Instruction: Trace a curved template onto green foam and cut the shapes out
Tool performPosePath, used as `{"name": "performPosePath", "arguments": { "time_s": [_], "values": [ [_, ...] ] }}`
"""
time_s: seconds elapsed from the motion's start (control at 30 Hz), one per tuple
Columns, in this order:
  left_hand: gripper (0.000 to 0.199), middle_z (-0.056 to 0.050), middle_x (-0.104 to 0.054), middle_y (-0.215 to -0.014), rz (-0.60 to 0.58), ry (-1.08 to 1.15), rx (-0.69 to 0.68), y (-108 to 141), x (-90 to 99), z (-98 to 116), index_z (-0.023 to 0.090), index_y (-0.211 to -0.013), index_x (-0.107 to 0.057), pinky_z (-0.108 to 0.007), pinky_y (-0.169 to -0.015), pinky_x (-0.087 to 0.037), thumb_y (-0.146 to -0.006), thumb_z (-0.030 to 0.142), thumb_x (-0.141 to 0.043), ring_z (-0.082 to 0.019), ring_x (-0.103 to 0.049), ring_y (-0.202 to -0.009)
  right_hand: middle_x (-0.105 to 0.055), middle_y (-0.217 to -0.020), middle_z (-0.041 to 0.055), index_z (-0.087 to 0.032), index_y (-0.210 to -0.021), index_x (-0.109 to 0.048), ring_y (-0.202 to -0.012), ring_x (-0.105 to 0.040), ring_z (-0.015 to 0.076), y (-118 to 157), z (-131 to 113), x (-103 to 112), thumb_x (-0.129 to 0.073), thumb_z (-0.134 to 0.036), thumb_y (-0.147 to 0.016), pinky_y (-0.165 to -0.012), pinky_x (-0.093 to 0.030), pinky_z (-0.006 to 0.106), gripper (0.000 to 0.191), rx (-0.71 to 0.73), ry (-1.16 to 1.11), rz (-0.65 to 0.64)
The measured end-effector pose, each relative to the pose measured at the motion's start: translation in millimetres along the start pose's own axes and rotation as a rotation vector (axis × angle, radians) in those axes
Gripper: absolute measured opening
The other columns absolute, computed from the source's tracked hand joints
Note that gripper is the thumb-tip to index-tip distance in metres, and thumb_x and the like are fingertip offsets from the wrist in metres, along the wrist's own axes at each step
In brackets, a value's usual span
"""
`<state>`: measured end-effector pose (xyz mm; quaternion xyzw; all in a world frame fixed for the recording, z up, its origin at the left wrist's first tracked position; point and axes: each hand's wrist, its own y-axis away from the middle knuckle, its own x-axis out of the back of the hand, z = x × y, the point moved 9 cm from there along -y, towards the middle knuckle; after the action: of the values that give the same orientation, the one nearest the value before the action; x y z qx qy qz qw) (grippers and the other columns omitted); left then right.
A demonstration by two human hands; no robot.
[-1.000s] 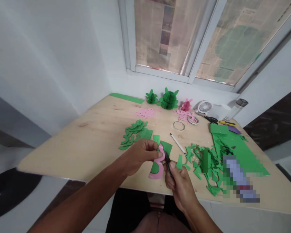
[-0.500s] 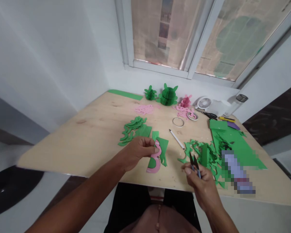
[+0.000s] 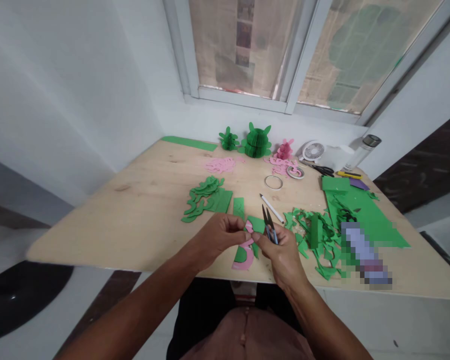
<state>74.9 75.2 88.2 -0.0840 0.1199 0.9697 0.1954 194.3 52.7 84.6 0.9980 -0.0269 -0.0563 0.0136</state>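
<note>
In the head view, the left hand (image 3: 222, 234) has its thumb and fingers pinched on a pink curved paper cutout (image 3: 250, 256), near the front edge of the desk (image 3: 116, 220). Green paper (image 3: 255, 224) shows behind the cutout. The right hand (image 3: 286, 254) is closed around scissors (image 3: 272, 227), their blades slightly parted and pointing away from the person, while its thumb tip meets the cutout beside the left fingers. A white pen (image 3: 272, 208) lies just beyond the blades; green scraps (image 3: 315, 235) spread to the right.
</note>
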Motion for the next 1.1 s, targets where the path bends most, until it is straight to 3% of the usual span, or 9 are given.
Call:
{"name": "performPosePath", "arguments": {
  "time_s": [0.37,0.5,0.8,1.1],
  "values": [
    [0.015,0.001,-0.062,-0.058,0.001,-0.015,-0.003,4.5,-1.9,-2.1,0.015,-0.058,-0.067,-0.022,-0.058,-0.043,-0.058,0.026,-0.077,-0.011,-0.055,-0.058,-0.028,-0.048,-0.0093,-0.019,-0.055,-0.042,-0.044,-0.020,0.0057,4.5,3.9,1.4,-0.069,-0.028,-0.065,-0.040,-0.016,0.021,0.030,-0.009,0.012,0.044],
    [0.016,-0.002,-0.067,-0.067,-0.033,0.026,-0.001,9.5,-3.6,0.6,0.015,-0.069,-0.071,-0.023,-0.062,-0.046,-0.057,0.025,-0.078,-0.012,-0.059,-0.064,-0.027,-0.049,-0.0093,-0.020,-0.054,-0.039,-0.044,-0.020,0.0058,6.0,4.6,1.2,-0.069,-0.027,-0.065,-0.040,-0.015,0.021,0.032,-0.009,0.011,0.054],
    [0.013,0.000,-0.064,-0.060,0.159,0.137,-0.074,20.5,4.7,3.2,0.016,-0.062,-0.071,-0.024,-0.058,-0.048,-0.060,0.027,-0.076,-0.010,-0.055,-0.056,-0.028,-0.049,-0.0088,-0.020,-0.055,-0.040,-0.046,-0.020,0.0062,12.9,5.1,0.5,-0.069,-0.031,-0.068,-0.042,-0.015,0.022,0.034,-0.009,0.032,0.041],
    [0.014,0.001,-0.060,-0.055,0.219,0.105,-0.112,27.6,1.4,2.3,0.015,-0.057,-0.068,-0.023,-0.056,-0.046,-0.060,0.027,-0.073,-0.010,-0.052,-0.054,-0.027,-0.050,-0.0086,-0.020,-0.054,-0.038,-0.046,-0.019,0.0064,21.1,3.4,2.1,-0.068,-0.030,-0.068,-0.042,-0.015,0.022,0.035,0.006,0.067,0.043]
  ]
}}
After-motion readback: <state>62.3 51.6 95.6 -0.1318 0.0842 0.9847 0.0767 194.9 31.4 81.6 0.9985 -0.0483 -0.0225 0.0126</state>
